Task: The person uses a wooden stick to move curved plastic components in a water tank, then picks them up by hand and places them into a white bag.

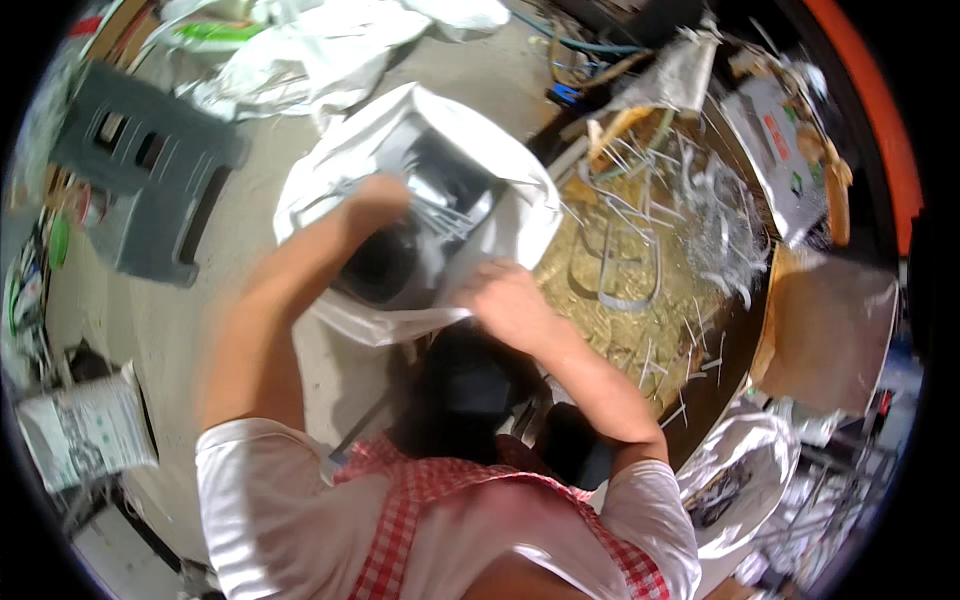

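Note:
A large white woven sack point(345, 160) stands open on the concrete floor in front of me. My left hand point(375, 198) is inside its mouth, closed on a bundle of thin white sticks point(440, 212) that fan out to the right. My right hand point(508, 298) grips the sack's near rim, holding it open. Inside the sack I see shiny plastic-wrapped bundles and a dark hollow.
To the right, a round dark tray point(735, 350) holds yellowish fibre, many loose white sticks point(700, 215) and a bent metal loop point(630, 270). A grey plastic stool point(150, 170) lies at the left. More white sacks point(300, 50) lie beyond. A brown board point(830, 330) leans at right.

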Demonstrator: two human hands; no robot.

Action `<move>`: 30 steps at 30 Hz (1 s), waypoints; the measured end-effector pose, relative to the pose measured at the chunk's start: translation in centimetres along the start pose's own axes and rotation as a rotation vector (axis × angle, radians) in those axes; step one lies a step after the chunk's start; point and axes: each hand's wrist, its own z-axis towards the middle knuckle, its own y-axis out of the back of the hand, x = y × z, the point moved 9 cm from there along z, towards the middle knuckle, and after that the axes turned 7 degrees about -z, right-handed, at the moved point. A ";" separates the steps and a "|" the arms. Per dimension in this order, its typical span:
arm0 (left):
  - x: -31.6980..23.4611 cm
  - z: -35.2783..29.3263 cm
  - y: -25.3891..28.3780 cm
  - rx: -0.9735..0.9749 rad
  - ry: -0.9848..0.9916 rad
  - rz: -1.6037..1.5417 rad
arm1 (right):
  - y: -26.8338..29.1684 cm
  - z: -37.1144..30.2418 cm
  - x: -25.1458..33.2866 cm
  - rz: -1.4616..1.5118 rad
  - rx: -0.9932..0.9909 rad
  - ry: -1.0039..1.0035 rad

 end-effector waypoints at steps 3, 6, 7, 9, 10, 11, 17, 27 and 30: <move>3.3 0.2 -6.8 0.215 0.369 0.009 | -2.6 0.1 -0.5 0.052 0.094 -0.080; 3.9 -0.1 -8.3 0.304 0.354 0.173 | 2.1 -1.9 -0.6 0.290 -0.227 0.025; 2.2 0.3 -6.7 0.355 0.252 0.235 | 2.9 -3.6 -2.6 0.334 -0.273 -0.064; 0.8 -0.6 -3.4 0.321 0.200 0.337 | 4.4 -7.4 -6.5 0.397 -0.336 -0.283; -0.3 -1.3 -1.3 0.267 0.160 0.361 | 4.7 -9.7 -9.2 0.417 -0.349 -0.439; -1.4 -2.0 0.7 0.213 0.120 0.389 | 3.5 -12.8 -12.3 0.249 -0.342 -0.566; -10.5 -5.6 16.2 -0.480 0.000 -0.263 | -6.7 -34.2 -29.0 0.137 -0.333 -1.482; -38.9 -0.7 15.7 -0.253 -0.518 -0.761 | -13.4 -34.7 -29.8 0.736 -0.306 -1.464; -39.0 1.5 11.6 -0.279 -0.438 -0.585 | -8.9 -32.7 -25.1 1.009 -0.550 -1.408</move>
